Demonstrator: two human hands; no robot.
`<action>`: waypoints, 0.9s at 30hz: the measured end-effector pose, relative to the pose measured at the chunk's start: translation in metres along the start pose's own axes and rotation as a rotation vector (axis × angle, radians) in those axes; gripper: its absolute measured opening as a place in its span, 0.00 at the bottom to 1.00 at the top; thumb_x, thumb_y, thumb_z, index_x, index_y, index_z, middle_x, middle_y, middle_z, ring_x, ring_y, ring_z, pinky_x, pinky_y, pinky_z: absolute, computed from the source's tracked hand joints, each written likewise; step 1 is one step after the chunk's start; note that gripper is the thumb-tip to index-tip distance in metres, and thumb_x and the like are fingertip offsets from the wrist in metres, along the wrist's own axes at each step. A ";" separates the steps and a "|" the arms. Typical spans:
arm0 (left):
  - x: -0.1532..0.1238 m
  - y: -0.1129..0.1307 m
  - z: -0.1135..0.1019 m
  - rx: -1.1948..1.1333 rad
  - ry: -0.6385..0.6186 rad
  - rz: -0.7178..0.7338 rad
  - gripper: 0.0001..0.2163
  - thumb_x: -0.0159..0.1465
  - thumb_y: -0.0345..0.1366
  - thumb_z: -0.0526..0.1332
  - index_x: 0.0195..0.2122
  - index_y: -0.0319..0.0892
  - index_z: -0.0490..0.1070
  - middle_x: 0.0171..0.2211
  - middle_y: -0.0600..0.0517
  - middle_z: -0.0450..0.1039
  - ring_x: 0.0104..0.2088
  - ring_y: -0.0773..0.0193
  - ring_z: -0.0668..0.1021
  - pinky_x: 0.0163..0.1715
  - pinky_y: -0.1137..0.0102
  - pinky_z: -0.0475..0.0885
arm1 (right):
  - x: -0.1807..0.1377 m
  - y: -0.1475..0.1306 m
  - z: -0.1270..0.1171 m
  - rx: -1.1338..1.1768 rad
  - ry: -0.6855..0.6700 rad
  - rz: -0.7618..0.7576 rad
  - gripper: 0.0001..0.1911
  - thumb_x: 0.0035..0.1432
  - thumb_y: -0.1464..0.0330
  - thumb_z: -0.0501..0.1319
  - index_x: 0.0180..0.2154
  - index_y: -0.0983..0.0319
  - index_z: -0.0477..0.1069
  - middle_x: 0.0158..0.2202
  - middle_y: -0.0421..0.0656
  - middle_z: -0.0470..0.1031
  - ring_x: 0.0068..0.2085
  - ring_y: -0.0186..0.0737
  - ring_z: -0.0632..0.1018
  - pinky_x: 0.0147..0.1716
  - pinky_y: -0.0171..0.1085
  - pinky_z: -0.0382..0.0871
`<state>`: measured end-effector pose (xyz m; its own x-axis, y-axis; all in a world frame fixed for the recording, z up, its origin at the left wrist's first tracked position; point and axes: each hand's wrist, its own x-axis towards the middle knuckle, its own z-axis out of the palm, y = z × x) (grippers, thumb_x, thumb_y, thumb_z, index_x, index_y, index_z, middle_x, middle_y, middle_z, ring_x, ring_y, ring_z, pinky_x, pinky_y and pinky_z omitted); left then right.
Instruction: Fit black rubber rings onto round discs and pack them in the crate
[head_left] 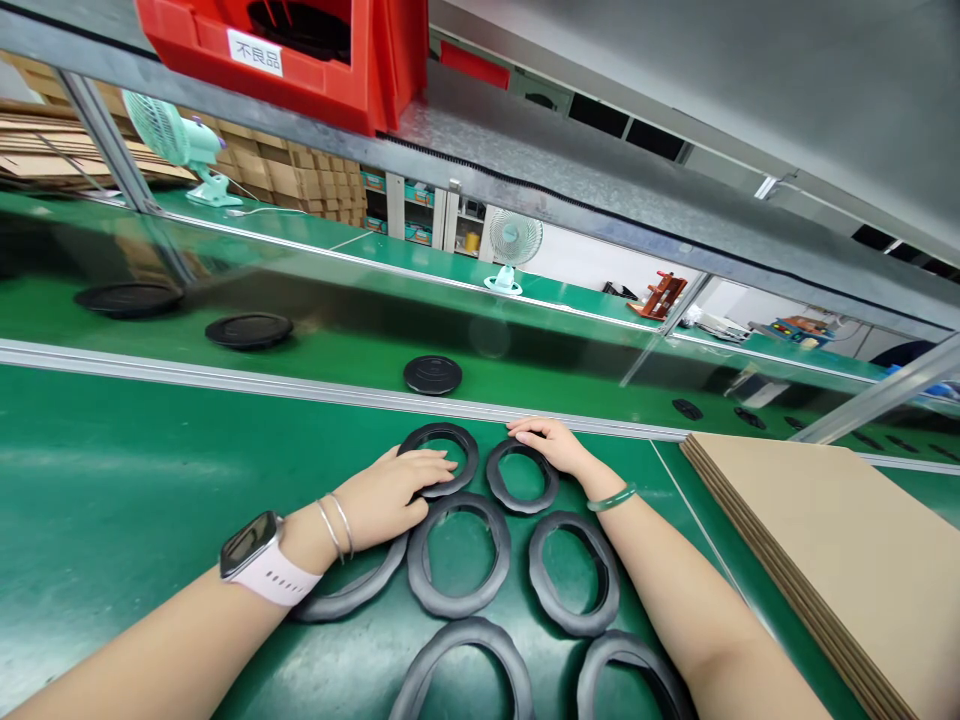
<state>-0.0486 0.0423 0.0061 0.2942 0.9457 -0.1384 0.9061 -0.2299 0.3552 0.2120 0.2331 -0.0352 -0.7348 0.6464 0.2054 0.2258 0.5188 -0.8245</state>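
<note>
My left hand (388, 495) lies over the left side of a black ring (469, 450), with fingers stretched across its rim and the thumb apart. At the far edge of a second black ring (493, 483), the extended fingers of my right hand (553, 443) touch the rim. Nearer to me lie several more dark, wavy-edged rings, among them a middle ring (500, 545) and a right ring (540, 590). Another ring (367, 592) is partly hidden beneath my left wrist. All lie flat on the green tabletop (135, 480).
Beyond a metal rail, a green conveyor belt (352, 360) carries black discs, including one disc (433, 375) straight ahead. Stacked cardboard sheets (832, 540) lie at the right. Overhead, a metal shelf (540, 170) holds a red bin (322, 80). Two fans stand behind.
</note>
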 end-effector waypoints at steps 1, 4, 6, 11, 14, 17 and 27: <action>0.000 -0.001 0.001 0.000 0.003 -0.002 0.27 0.58 0.28 0.52 0.60 0.51 0.66 0.66 0.51 0.63 0.67 0.56 0.61 0.65 0.42 0.48 | 0.000 0.000 0.000 0.003 0.002 0.002 0.16 0.60 0.54 0.63 0.41 0.58 0.80 0.50 0.45 0.77 0.53 0.47 0.75 0.58 0.48 0.65; 0.001 -0.003 0.004 -0.014 0.014 -0.005 0.25 0.61 0.30 0.52 0.59 0.52 0.67 0.65 0.52 0.64 0.67 0.55 0.61 0.64 0.40 0.49 | 0.000 0.000 0.000 0.005 0.002 0.000 0.16 0.60 0.54 0.63 0.41 0.57 0.80 0.50 0.44 0.77 0.54 0.47 0.75 0.58 0.47 0.65; 0.002 -0.003 0.004 -0.019 0.019 -0.004 0.23 0.62 0.33 0.52 0.59 0.53 0.67 0.64 0.53 0.65 0.67 0.54 0.62 0.64 0.40 0.49 | 0.000 0.001 0.000 0.002 0.001 0.002 0.15 0.61 0.54 0.63 0.41 0.57 0.80 0.50 0.44 0.77 0.54 0.46 0.75 0.58 0.47 0.65; 0.003 -0.003 0.004 -0.012 0.016 -0.004 0.21 0.64 0.35 0.52 0.58 0.52 0.67 0.64 0.53 0.65 0.67 0.56 0.62 0.64 0.39 0.50 | 0.000 0.002 -0.001 -0.002 -0.007 0.003 0.16 0.61 0.54 0.63 0.42 0.57 0.80 0.50 0.44 0.77 0.54 0.47 0.75 0.58 0.47 0.65; 0.003 -0.004 0.004 -0.014 0.017 -0.004 0.21 0.64 0.35 0.52 0.59 0.52 0.67 0.64 0.52 0.65 0.67 0.55 0.62 0.64 0.39 0.49 | 0.000 0.003 -0.001 -0.005 -0.008 -0.001 0.16 0.61 0.54 0.63 0.42 0.57 0.80 0.50 0.45 0.77 0.54 0.47 0.75 0.58 0.47 0.65; 0.004 -0.005 0.005 -0.020 0.024 -0.003 0.21 0.64 0.35 0.53 0.58 0.52 0.67 0.64 0.52 0.65 0.67 0.54 0.62 0.64 0.39 0.49 | 0.000 0.003 -0.001 -0.009 -0.005 -0.005 0.16 0.61 0.54 0.63 0.42 0.57 0.80 0.50 0.45 0.77 0.54 0.47 0.75 0.58 0.48 0.65; 0.004 -0.003 0.005 -0.025 0.026 -0.003 0.21 0.64 0.35 0.53 0.58 0.53 0.67 0.64 0.52 0.65 0.66 0.54 0.62 0.64 0.39 0.49 | 0.001 0.003 -0.001 -0.008 -0.009 -0.015 0.15 0.61 0.55 0.63 0.42 0.57 0.80 0.50 0.44 0.77 0.53 0.47 0.75 0.57 0.47 0.66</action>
<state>-0.0491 0.0456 0.0002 0.2833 0.9521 -0.1150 0.8987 -0.2218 0.3783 0.2130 0.2357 -0.0370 -0.7440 0.6333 0.2130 0.2199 0.5331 -0.8170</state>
